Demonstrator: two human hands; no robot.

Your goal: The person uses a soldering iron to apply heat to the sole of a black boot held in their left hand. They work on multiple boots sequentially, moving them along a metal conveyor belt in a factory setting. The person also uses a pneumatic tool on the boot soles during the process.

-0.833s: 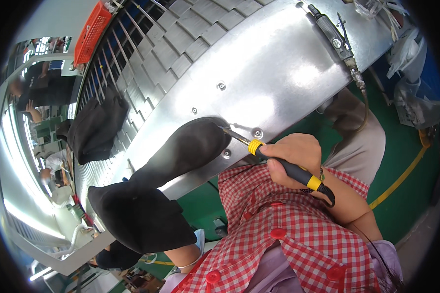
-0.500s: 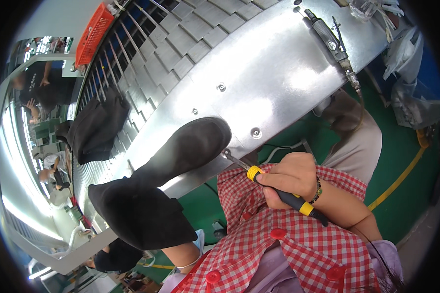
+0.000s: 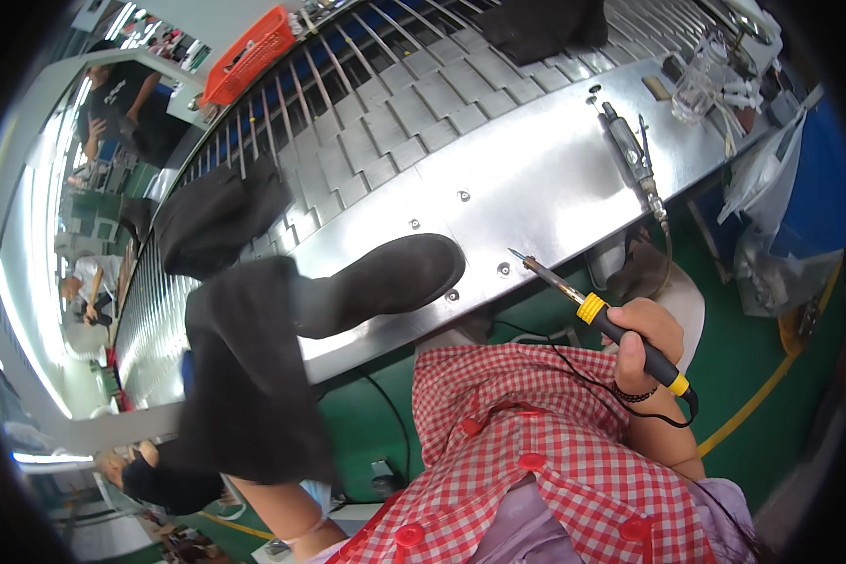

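My right hand (image 3: 647,336) is wrapped round the dark handle of a soldering iron (image 3: 585,305) with yellow bands and a cord at its rear end. Its pointed metal tip hovers over the steel table edge, apart from the boot. A tall black boot (image 3: 385,282), with a suede-like surface, lies on its side across the table edge, its foot pointing right. The boot's wide shaft (image 3: 249,367) hangs down toward me. My left forearm (image 3: 277,508) runs up into that shaft, which hides my left hand.
A slatted metal conveyor (image 3: 385,117) runs behind the steel ledge (image 3: 526,202). More black boots (image 3: 218,221) lie on it. An air tool (image 3: 633,155) with a hose rests on the right. Plastic bags (image 3: 771,179) hang beyond. A person (image 3: 122,103) stands at far left.
My right hand has drawn the soldering iron away from the boot, to the right. The boot's shaft hangs lower and looks blurred. With the view shifted, another dark piece shows on the conveyor.
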